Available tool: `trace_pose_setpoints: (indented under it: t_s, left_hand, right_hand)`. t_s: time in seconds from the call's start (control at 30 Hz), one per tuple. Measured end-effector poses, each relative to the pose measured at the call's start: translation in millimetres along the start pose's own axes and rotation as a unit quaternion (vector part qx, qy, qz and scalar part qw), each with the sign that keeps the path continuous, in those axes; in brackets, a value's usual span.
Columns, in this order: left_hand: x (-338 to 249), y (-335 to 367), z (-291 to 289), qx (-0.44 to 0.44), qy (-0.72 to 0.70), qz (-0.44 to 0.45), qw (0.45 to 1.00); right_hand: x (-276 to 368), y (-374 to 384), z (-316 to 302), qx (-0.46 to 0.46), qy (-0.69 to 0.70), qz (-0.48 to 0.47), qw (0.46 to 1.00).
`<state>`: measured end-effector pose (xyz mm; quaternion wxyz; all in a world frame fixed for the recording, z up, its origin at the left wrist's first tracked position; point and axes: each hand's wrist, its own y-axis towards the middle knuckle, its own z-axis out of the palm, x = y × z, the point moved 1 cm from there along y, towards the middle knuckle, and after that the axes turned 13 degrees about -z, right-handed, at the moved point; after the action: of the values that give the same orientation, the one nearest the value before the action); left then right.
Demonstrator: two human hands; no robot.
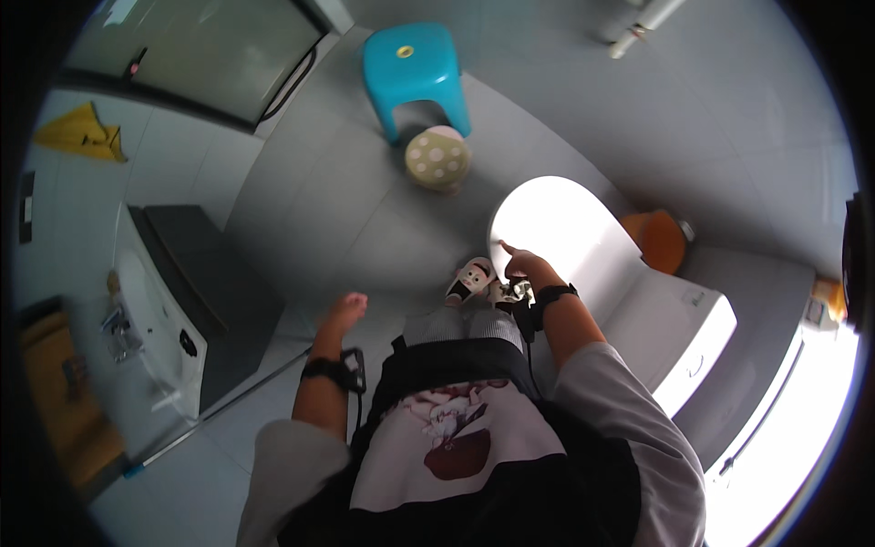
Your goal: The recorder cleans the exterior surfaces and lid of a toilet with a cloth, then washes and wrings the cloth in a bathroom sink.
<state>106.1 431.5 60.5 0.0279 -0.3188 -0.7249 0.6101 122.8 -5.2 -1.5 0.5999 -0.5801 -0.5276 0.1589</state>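
My right hand [521, 262] reaches over the left edge of a white toilet lid [556, 223], with the index finger stretched out at the rim. Whether the fingertip presses on the lid or hovers over it, I cannot tell. The lid is down, and strong light washes it out. No object shows in this hand. My left hand [346, 312] hangs in the air to the left of my legs. Its fingers are loosely curled, slightly blurred, with nothing visible in them. Black straps with small devices circle both wrists.
A blue plastic stool [415, 68] stands ahead, with a round polka-dotted stool [437, 159] before it. An orange bin [660, 241] is beside the toilet. To the left are a white washbasin [150, 310] over a dark cabinet [205, 292] and a hanging yellow cloth [87, 134].
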Motion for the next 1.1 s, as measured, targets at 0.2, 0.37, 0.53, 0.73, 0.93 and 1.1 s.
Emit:
trace_pose_setpoints:
  t_s: [0.2,0.37,0.53,0.73,0.93,1.1]
  left_hand:
    - [195,-71,-3,-0.084,-0.050,-0.053,0.994]
    - [342,-187,43,-0.145,-0.234,-0.282,0.919]
    - [448,-272,114,0.039,-0.005,0.295,0.955]
    - [372,-273,117,0.052,-0.443,-0.308,0.841]
    - [365,-198,16,0.075,-0.492,-0.131,0.857]
    - [301,-193,-133,-0.074,-0.511,0.217,0.828]
  right_hand:
    - [-8,99,13,0.053,-0.107,0.016,0.993]
    - [-5,134,12,0.087,-0.236,-0.068,0.966]
    - [7,124,-2,-0.048,-0.245,-0.194,0.949]
    - [101,56,-41,0.071,-0.373,-0.108,0.919]
    - [307,101,-63,0.266,-0.430,-0.332,0.796]
    - [559,84,9,0.170,0.057,-0.280,0.943]
